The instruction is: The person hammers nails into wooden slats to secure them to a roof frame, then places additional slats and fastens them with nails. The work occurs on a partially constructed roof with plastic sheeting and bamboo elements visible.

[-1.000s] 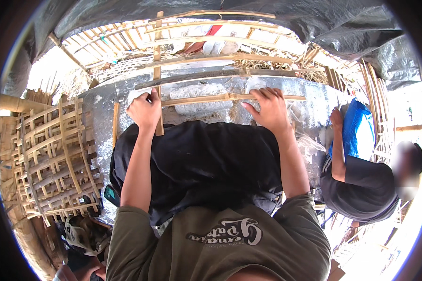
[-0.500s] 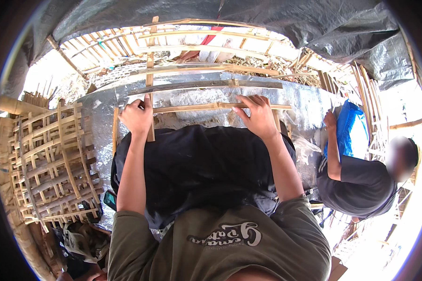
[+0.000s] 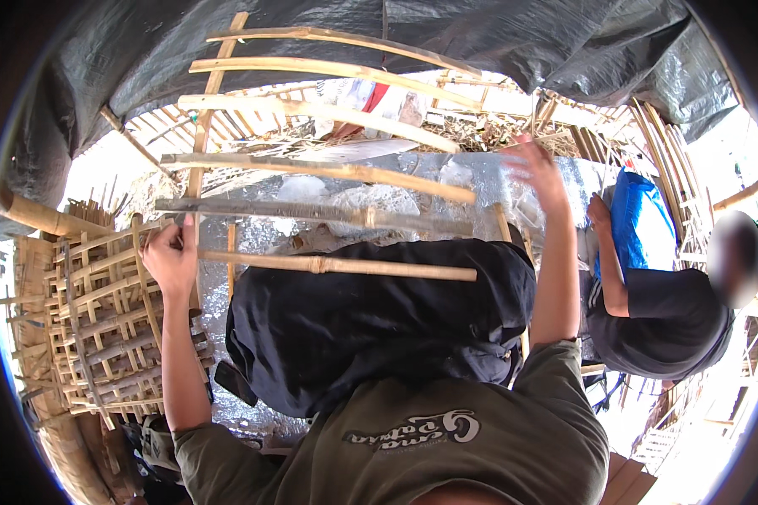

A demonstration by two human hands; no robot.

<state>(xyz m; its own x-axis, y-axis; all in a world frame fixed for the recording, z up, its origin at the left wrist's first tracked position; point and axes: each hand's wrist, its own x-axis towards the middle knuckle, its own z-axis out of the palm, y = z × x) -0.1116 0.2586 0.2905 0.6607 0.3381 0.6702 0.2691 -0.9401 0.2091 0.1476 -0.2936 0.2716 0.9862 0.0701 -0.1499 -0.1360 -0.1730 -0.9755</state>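
Observation:
A bamboo frame (image 3: 370, 172) is raised in front of me; several pale and grey cross slats are joined to one long upright slat (image 3: 202, 135) at its left. My left hand (image 3: 171, 255) is closed round the frame's lower left, where the nearest cross slat (image 3: 396, 268) meets the upright. That slat passes above the dark cloth over my lap (image 3: 379, 320). To the right, clear of the slat ends, my right hand (image 3: 537, 172) is lifted with its fingers spread and nothing in them.
A woven bamboo lattice panel (image 3: 105, 320) stands at the left. At the right sits another person (image 3: 661, 320) in dark clothes beside a blue plastic bag (image 3: 640, 219). Dark tarpaulin (image 3: 606, 50) hangs overhead, and a silvery-grey sheet (image 3: 480, 181) lies beyond my lap.
My right hand has let go of the near slat and moved up and right. My left hand has moved left and down, taking the frame along, now tilted and raised at its far end.

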